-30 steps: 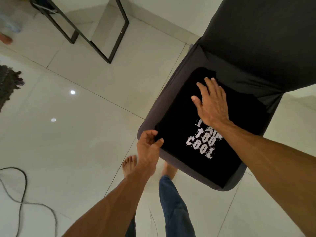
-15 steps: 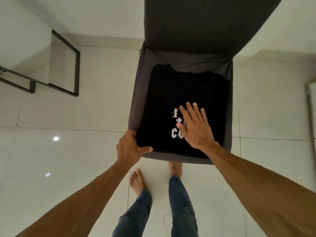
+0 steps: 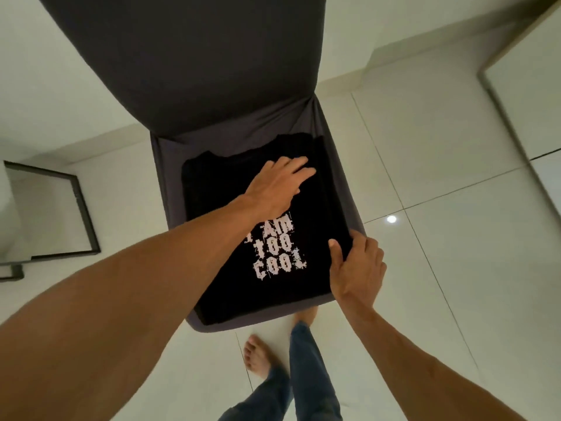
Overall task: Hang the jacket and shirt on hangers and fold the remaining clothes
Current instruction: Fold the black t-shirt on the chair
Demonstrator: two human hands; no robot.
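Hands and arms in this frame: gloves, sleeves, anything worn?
Nothing worn on them. The left hand and right hand show no gloves, rings or watch. The left forearm and right forearm are uncovered, with no sleeve in frame. Below are blue jeans.

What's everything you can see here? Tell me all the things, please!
T-shirt: one, black with white letters, folded on the chair seat.
chair: one, dark grey, middle of the view.
metal frame: one, black, on the floor at left.
floor: one, white tiles, all around the chair.
legs: two, in blue jeans, at the bottom.
feet: two, bare, in front of the chair.
left grip: one hand, flat on the T-shirt's upper part.
right grip: one hand, pinching the T-shirt's right edge.
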